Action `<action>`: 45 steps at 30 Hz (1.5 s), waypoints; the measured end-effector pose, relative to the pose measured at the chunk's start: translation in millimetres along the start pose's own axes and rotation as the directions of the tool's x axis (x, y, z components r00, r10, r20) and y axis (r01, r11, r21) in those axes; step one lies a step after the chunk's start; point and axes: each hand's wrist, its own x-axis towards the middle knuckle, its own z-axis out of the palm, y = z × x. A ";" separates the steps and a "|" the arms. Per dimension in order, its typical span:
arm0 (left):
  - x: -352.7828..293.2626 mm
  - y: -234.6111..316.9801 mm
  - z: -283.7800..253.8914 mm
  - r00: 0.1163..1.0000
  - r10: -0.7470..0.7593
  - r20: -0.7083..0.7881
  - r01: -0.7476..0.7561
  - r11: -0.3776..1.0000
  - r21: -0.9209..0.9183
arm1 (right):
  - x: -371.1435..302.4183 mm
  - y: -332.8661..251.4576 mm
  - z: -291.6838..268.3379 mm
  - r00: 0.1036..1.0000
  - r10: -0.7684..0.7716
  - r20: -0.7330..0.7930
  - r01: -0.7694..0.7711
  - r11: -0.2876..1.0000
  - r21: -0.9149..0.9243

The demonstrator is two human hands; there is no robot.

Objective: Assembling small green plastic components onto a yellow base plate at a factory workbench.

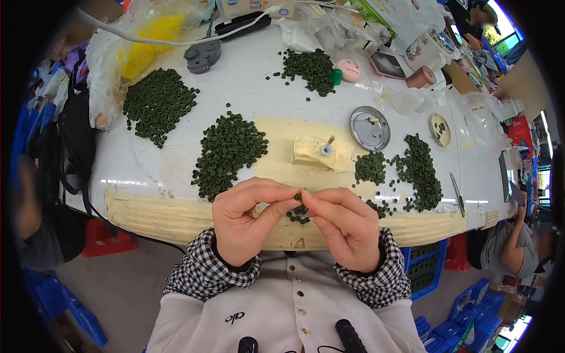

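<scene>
Above the table's near edge, my left hand [246, 215] and my right hand [347, 220] meet fingertip to fingertip. Both pinch one small dark green piece [298, 196], mostly covered by the fingers. Below the fingertips lies a little cluster of similar green pieces [299, 216]. Beyond my hands, a block wrapped in cream tape [309, 154] carries a short upright peg [331, 141]. A large heap of green pieces [229, 153] spreads to the left of the block, and a smaller heap [371, 168] sits at its right.
Further heaps lie far left [159, 105], at the back [310, 67] and right [421, 176]. A round metal dish [369, 129], tweezers [457, 194], a pale round dish [439, 129] and a mug [425, 50] stand around. A white cable [194, 42] crosses the back. Co-workers sit at both sides.
</scene>
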 end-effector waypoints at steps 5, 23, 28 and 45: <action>0.1 0.2 0.7 0.999 -0.030 0.014 0.030 1.000 0.008 | -2.6 0.4 1.0 1.000 0.006 -0.014 -0.006 1.000 0.007; -7.1 3.8 -13.5 0.972 0.035 0.233 -0.161 0.823 0.545 | -26.1 10.4 -29.5 0.997 0.003 -0.080 -0.058 0.714 -0.698; -2.9 6.3 -24.3 0.991 0.078 0.111 -0.130 0.779 0.614 | -23.3 15.4 -26.2 0.993 -0.072 -0.093 -0.016 0.700 -0.714; 8.6 4.0 -30.0 0.986 0.123 0.115 -0.163 0.509 0.845 | -21.4 8.1 -16.9 0.975 -0.113 -0.191 -0.011 0.834 -0.551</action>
